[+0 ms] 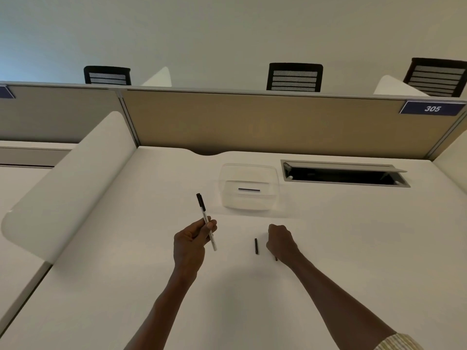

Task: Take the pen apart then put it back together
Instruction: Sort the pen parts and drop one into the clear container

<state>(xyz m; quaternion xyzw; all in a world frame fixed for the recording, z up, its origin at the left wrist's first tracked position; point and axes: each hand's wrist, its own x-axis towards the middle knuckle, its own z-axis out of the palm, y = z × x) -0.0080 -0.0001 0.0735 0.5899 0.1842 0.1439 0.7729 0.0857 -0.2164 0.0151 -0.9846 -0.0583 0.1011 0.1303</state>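
My left hand [192, 238] holds the white pen barrel [206, 221] above the white desk [126, 248]. The barrel has a black end that points up and away from me. A short black pen part [256, 246] lies flat on the desk between my hands. My right hand [280, 242] rests on the desk with its fingers curled. A thin dark piece [276, 258] sticks out from under its heel, and most of that piece is hidden.
A clear plastic tray [249, 189] stands just beyond my hands. An open cable hatch [343, 174] is set into the desk at the back right. A tan partition [252, 125] closes the back, and a white curved divider [68, 183] stands on the left.
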